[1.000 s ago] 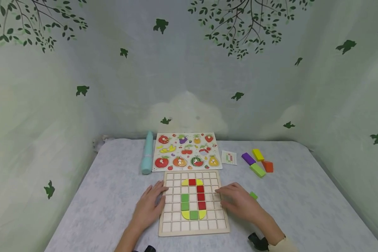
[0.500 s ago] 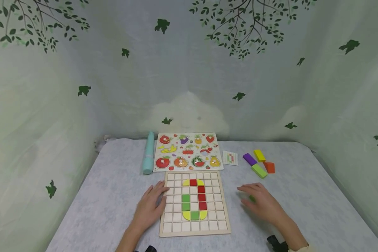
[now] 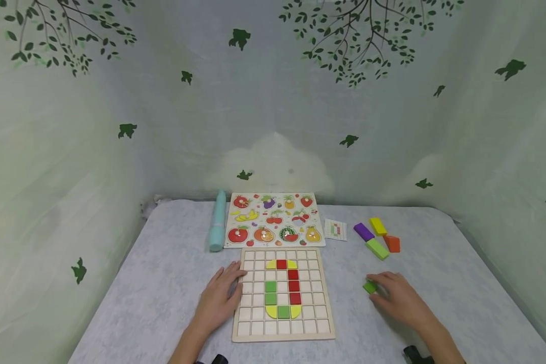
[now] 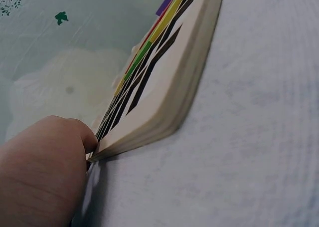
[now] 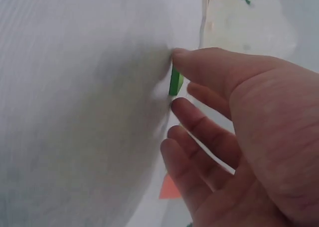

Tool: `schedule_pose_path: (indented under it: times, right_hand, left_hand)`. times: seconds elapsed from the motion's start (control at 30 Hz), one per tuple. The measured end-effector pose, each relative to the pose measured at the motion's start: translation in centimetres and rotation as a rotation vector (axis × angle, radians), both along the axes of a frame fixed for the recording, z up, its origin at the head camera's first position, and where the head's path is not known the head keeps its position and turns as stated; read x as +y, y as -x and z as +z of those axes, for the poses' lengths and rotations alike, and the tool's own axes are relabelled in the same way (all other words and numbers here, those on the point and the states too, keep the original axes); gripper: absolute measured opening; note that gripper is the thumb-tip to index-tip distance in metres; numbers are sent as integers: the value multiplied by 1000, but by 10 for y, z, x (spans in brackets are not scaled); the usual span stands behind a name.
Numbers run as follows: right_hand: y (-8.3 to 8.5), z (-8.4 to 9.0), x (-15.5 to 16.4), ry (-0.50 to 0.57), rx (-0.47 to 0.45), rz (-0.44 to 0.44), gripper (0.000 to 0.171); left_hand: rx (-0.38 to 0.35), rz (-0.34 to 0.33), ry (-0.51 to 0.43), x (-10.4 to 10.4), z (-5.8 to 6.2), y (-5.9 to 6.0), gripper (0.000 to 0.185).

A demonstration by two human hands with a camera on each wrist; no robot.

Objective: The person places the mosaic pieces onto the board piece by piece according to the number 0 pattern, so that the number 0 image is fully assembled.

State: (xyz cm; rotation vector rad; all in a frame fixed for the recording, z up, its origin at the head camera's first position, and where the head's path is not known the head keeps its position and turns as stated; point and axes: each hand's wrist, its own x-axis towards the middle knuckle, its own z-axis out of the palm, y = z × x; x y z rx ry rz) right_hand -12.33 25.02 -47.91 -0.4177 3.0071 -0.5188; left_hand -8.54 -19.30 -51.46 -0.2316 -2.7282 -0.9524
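Note:
A wooden grid board (image 3: 283,337) lies in the middle of the table, with red, green and yellow pieces forming a ring on it. My left hand (image 3: 218,299) rests at its left side, fingertips on the rim; in the left wrist view the thumb (image 4: 45,172) touches the board's edge (image 4: 164,107). To the right of the board, my right hand (image 3: 401,299) is at a small green tile (image 3: 369,287) on the table. Thumb and forefinger stand on either side of this tile (image 5: 175,82), without a clear pinch, and the other fingers are spread loosely.
Behind the board lies a fruit puzzle (image 3: 275,220), with a light-blue roll (image 3: 217,222) to its left and a small pattern card (image 3: 335,230) to its right. Purple (image 3: 363,232), yellow (image 3: 378,226), lime (image 3: 377,249) and orange (image 3: 392,243) blocks lie at the right rear.
My right hand has left the board's right edge and moved right to the green tile. The left hand has stayed at the board's left side. The head view has shifted slightly.

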Motion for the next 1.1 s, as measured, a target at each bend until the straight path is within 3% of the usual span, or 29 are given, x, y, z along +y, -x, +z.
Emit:
schedule_pose_path:
  times: [0.33,0.57,0.87,1.1]
  right_hand:
    - [4,3,0,70,-70,-40,33]
    - [5,3,-24,98,-15,5,27]
    - [25,14,-83,195,38,177,26]
    - [40,10,-133,236,17,288,27]
  left_hand:
    - [1,-2,-9,0,0,0,28]
    - [-9,-8,-9,1,-2,-3,28]
    - [-9,-1,-7,0,-2,-3,28]
    - [13,-5,-6,-1,-2,-1,28]
